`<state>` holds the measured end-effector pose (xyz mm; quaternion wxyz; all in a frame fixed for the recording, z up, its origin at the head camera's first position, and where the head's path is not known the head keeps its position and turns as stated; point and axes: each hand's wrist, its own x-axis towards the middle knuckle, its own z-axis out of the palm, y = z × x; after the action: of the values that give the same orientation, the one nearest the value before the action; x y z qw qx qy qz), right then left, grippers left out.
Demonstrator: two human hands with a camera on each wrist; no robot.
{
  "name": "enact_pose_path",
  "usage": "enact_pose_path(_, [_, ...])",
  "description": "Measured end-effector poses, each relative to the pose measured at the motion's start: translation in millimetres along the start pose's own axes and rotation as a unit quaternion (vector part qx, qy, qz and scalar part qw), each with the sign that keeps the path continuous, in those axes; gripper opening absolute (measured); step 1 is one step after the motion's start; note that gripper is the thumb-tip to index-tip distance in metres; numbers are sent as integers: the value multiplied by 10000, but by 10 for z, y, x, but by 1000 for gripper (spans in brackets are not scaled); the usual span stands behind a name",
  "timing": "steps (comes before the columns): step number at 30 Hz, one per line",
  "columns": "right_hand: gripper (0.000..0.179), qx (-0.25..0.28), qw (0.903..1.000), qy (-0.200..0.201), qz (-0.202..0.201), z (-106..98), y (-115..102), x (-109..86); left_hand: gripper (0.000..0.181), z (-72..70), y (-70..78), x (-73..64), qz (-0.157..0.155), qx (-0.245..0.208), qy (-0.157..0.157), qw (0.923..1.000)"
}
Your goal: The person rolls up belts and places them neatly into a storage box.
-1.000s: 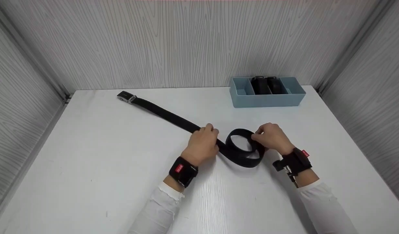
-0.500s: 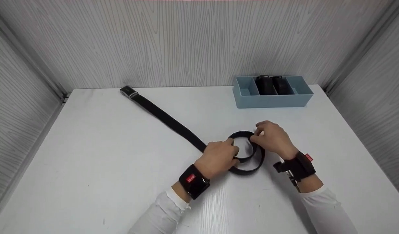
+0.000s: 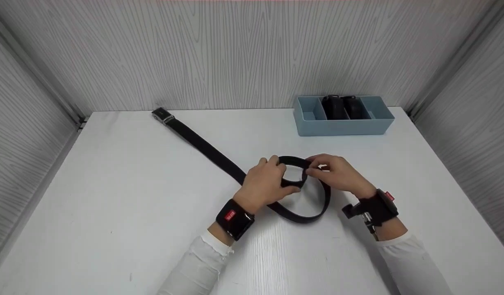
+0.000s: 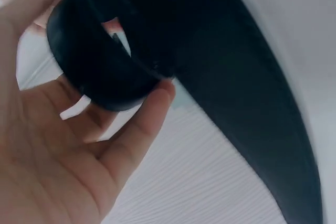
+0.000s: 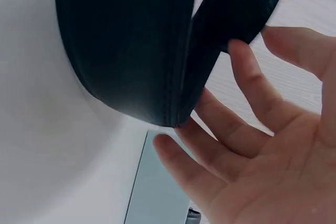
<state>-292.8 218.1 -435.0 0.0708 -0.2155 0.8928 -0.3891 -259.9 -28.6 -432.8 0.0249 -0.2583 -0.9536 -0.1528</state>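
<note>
A black belt point(image 3: 210, 153) lies slantwise over the white table, its metal-edged buckle point(image 3: 163, 115) at the far left end. The other end is wound into a small coil point(image 3: 293, 161), from which a wider loop point(image 3: 303, 218) swings out toward the front. My left hand point(image 3: 260, 182) grips the coil's left side, thumb along its near edge; the left wrist view has the coil point(image 4: 79, 51) between thumb and fingers. At the coil's right side my right hand point(image 3: 338, 174) pinches the strap. In the right wrist view its fingers point(image 5: 249, 80) lie along the strap point(image 5: 126, 45).
A blue divided box point(image 3: 342, 128) stands at the back right near the wall. Two rolled black belts point(image 3: 334, 107) sit in its middle compartments. Grey wood-grain panels point(image 3: 235, 53) enclose the table at the back and both sides.
My left hand slid from the straight strap to the coil and took hold of it. The coil has shifted left and is smaller, the outer loop is wider, and my right hand followed slightly left.
</note>
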Motion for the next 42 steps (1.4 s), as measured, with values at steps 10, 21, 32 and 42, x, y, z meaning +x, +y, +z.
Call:
enact_pose_path(10, [23, -481, 9972, -498, 289, 50, -41, -14, 29, -73, -156, -14, 716, -749, 27, 9946])
enact_pose_path(21, [29, -887, 9960, -135, -21, 186, -73, 8, 29, -171, -178, -20, 426, -350, 497, 9972])
enact_pose_path(32, [16, -672, 9943, -762, 307, 223, -244, -19, 30, -317, -90, -107, -633, 505, 133, 9966])
enact_pose_path(42, [12, -862, 9926, -777, 363, 264, -208, -47, 46, 13, -210, 12, -483, 74, -295, 9984])
